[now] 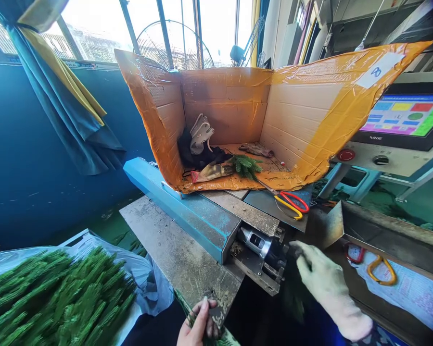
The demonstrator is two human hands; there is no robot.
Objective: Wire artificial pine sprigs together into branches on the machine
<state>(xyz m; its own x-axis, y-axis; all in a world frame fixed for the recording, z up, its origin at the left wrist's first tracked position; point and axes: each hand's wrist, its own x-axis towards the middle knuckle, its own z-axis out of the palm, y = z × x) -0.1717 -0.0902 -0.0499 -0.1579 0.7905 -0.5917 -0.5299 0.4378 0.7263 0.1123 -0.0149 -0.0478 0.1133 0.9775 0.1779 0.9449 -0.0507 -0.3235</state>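
Observation:
My bare left hand (pixel 200 324) is at the bottom centre, thumb pressed against curled fingers. It is closed round thin green artificial pine sprigs (pixel 190 315), mostly hidden by the hand and the table edge. My right hand (pixel 321 274), in a pale glove with dark fingertips, is closed just to the right of the machine's silver metal head (pixel 256 242). What its fingers hold is hidden. Below them hangs a blurred dark green shape (pixel 296 305). The metal head sticks out of a blue housing (pixel 202 216) on a worn metal plate (pixel 173 254).
A taped cardboard box (pixel 223 91) stands on the machine, holding a sprig (pixel 245 166) and gloves. Red-and-yellow scissors (pixel 292 204) lie at its front edge. Many pine branches (pixel 68 293) are heaped at left. A metal tray (pixel 393 240) and control screen (pixel 407 117) are at right.

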